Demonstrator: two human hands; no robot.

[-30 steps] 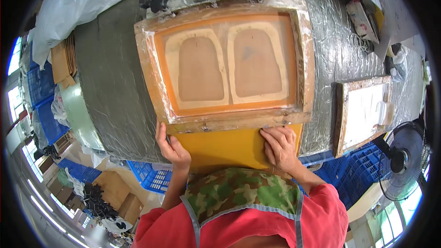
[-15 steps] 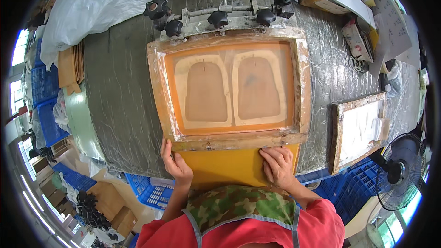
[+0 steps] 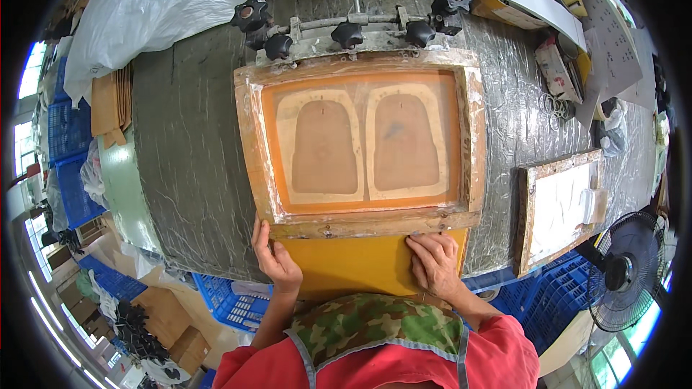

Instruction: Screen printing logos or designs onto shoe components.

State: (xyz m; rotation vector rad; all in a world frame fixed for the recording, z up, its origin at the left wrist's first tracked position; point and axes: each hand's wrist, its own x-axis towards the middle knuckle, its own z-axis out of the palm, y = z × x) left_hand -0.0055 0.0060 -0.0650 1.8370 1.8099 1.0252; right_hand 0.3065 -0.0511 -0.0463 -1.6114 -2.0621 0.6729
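Observation:
A wooden screen printing frame [image 3: 360, 226] lies in front of me, clamped along its far edge. Its orange-bordered mesh [image 3: 324, 148] has two pale arched outlines side by side. Under the near rail a yellow board [image 3: 353, 265] sticks out towards my body. My left hand [image 3: 277, 263] grips the frame's near left corner, fingers along the outer side and thumb apart from them. With bent fingers, my right hand [image 3: 436, 263] holds the near rail right of its middle, resting over the yellow board. The fingertips of my right hand are partly hidden by the rail.
Black star knobs [image 3: 347, 34] sit on the clamp bar beyond the frame. A white plastic bag [image 3: 155, 18] lies far left. On the right are a smaller wooden frame [image 3: 525, 209], a black fan [image 3: 620, 271] and a box of tools [image 3: 537, 0]. Blue crates [image 3: 231, 302] stand below the table.
The whole view has shifted slightly. Both hands stay at the frame's near edge, and the frame still lies flat.

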